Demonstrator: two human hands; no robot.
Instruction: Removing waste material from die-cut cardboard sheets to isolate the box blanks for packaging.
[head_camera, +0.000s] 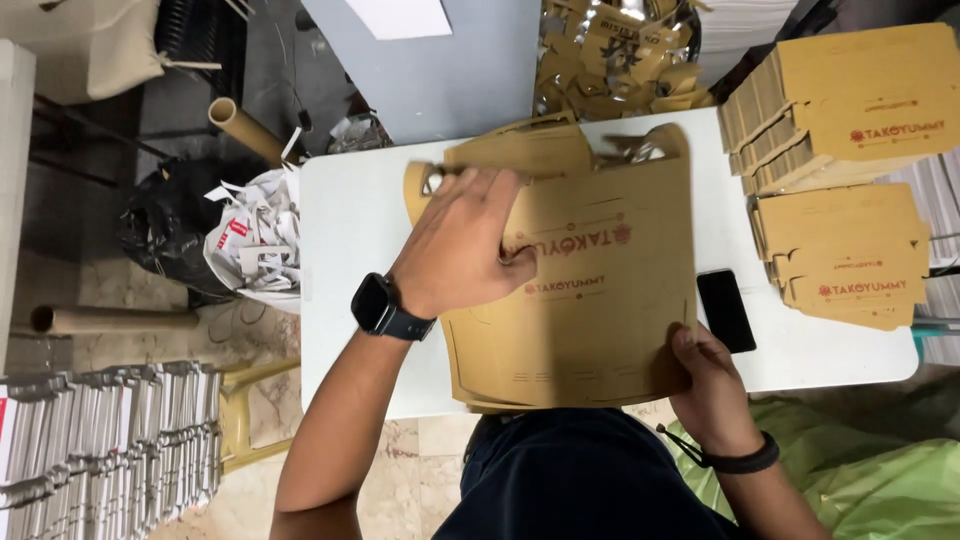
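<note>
Cardboard sheets (590, 320) stacked on white table (350, 250) | my left hand (460, 245) pressing flat on top | my right hand (705, 385) gripping near corner

Small packaging workshop. White folding table (340, 240) on tiled floor, stacks of flat die-cut cardboard box blanks (850, 110), heap of cardboard offcuts (620, 50), cardboard tubes (110, 320), bag of paper scraps (255, 235), bundled sheet stacks (100, 440).

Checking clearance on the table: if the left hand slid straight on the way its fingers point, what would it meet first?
The left hand points up-right across the flat cardboard sheet. It would likely first meet the folded handle cut-outs at the sheet's far edge, though depth is unclear.
</note>
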